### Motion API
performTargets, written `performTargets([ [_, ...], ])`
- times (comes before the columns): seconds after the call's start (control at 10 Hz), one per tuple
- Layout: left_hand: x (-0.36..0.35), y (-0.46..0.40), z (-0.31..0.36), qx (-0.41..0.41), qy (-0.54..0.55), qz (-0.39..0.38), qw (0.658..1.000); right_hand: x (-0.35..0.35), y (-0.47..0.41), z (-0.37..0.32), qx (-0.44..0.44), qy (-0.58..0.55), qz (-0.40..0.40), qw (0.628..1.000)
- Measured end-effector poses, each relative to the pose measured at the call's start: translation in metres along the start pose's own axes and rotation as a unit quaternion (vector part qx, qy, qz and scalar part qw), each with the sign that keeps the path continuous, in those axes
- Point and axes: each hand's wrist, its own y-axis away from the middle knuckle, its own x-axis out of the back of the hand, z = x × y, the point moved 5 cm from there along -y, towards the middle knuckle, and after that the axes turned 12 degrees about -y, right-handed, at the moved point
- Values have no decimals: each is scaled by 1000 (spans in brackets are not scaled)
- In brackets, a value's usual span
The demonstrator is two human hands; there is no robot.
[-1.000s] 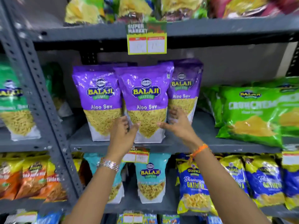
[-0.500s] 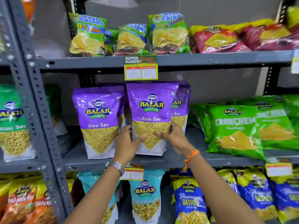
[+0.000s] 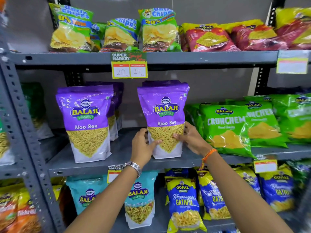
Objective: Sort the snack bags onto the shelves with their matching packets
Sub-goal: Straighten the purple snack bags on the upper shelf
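A purple Aloo Sev bag (image 3: 164,113) stands upright on the middle grey shelf (image 3: 117,155), in front of more purple bags of the same kind. My left hand (image 3: 143,145) grips its lower left side and my right hand (image 3: 190,138) grips its lower right side, thumbs on the front. A second stack of purple Aloo Sev bags (image 3: 85,121) stands to the left, apart from the held one.
Green Crunchem bags (image 3: 225,126) lie just right of the held bag. Green chips bags (image 3: 158,31) and red bags (image 3: 210,37) fill the top shelf. Teal bags (image 3: 139,199) and blue Gathiya bags (image 3: 183,204) sit below. A price tag (image 3: 129,65) hangs above.
Both hands have slid the held purple bag to the right, in front of the right-hand purple bags, opening a gap from the left stack. The view has tilted up.
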Motion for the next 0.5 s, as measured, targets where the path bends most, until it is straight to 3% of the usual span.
performTargets([
  [0.5, -18, -5, -1, 15, 6, -7, 1000, 3, -1, 4, -23, -29, 2, 999],
])
